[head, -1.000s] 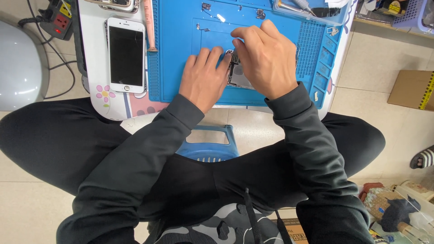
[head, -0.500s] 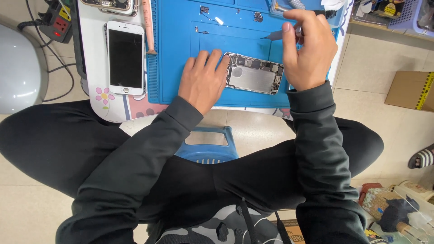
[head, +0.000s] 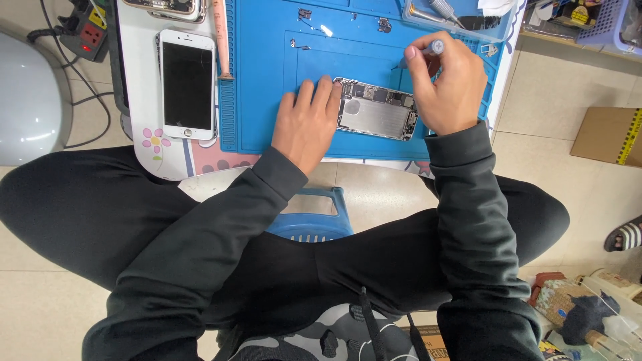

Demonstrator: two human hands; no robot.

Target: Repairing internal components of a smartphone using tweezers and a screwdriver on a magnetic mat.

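Opened phone body (head: 376, 109), its metal plate and small parts bared, lies flat on the blue work mat (head: 261, 80), between your two hands. Your left hand (head: 309, 120) rests palm down on the mat, its fingers (head: 326, 90) laid out flat and close together, their tips touching the phone body's left end. Your right hand (head: 447, 83) hovers just above the phone body's right end, its fingers pinching a slim screwdriver (head: 433, 48) by the silver cap; the tip points down toward the mat.

Well right of your right fingers a brown cardboard box (head: 607, 136) with a yellow and black striped edge sits on the tiled floor (head: 555, 100). Beyond those fingers a shallow tray (head: 468, 30) at the mat's far edge holds more tools. Left of your left fingers a white phone (head: 188, 84) lies screen up on the white desk (head: 144, 100), just beside the mat. A blue plastic stool (head: 311, 220) shows between your knees.
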